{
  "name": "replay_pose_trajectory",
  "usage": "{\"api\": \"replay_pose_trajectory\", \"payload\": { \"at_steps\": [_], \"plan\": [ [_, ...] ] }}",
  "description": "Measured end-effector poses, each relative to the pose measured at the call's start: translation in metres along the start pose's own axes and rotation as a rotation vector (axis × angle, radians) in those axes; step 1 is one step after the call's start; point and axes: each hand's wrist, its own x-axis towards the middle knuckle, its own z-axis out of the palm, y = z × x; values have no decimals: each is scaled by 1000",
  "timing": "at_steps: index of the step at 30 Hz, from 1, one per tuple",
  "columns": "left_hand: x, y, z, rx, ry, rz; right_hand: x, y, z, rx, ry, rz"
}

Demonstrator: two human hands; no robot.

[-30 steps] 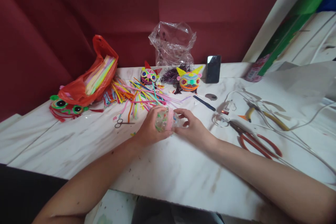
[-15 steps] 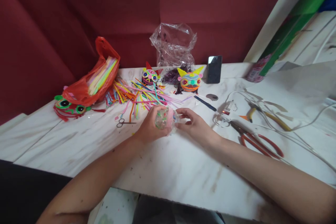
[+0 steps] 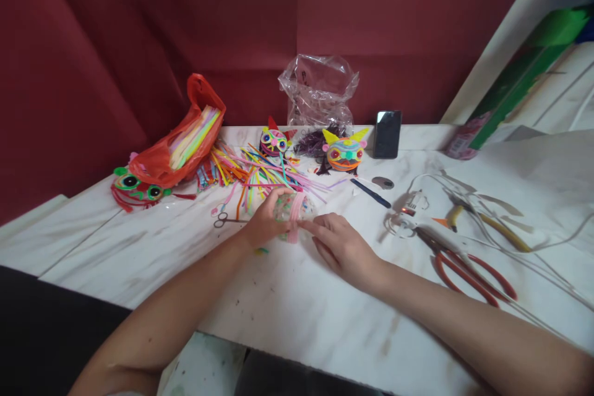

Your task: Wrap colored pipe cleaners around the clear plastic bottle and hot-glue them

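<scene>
Wrapping seemed partial: clear ball (image 3: 284, 211) was pinched by left hand (image 3: 263, 223), pink band (image 3: 296, 210) touched by loosely spread right hand (image 3: 344, 249), sides uncovered. Yellow-horned figure (image 3: 344, 154) noted, ball's one o'clock.

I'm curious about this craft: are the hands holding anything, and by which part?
The left hand holds a clear rounded object by its left side; the right hand has a finger at its pink band.
</scene>
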Motion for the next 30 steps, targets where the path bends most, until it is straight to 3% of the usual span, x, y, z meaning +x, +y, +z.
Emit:
{"api": "replay_pose_trajectory", "payload": {
  "at_steps": [6, 12, 15, 19, 25, 30],
  "plan": [
    [-3, 2, 3, 75, -14, 44, 0, -1, -1, -69, -29, 9],
    [-5, 6, 6, 108, -12, 85, 1, -6, -4, 199, -15, 136],
    [-5, 7, 7, 85, -13, 77, 5, -3, -11, 389, 95, 313],
    [-3, 4, 4, 67, -1, 43, 12, 10, -29, 474, 296, 509],
    [-8, 7, 7, -124, -58, -113, 21, 31, -57, 481, 423, 623],
    [-26, 27, 23, -91, -174, 7, 26, 40, -64, 397, 402, 629]
  ]
}}
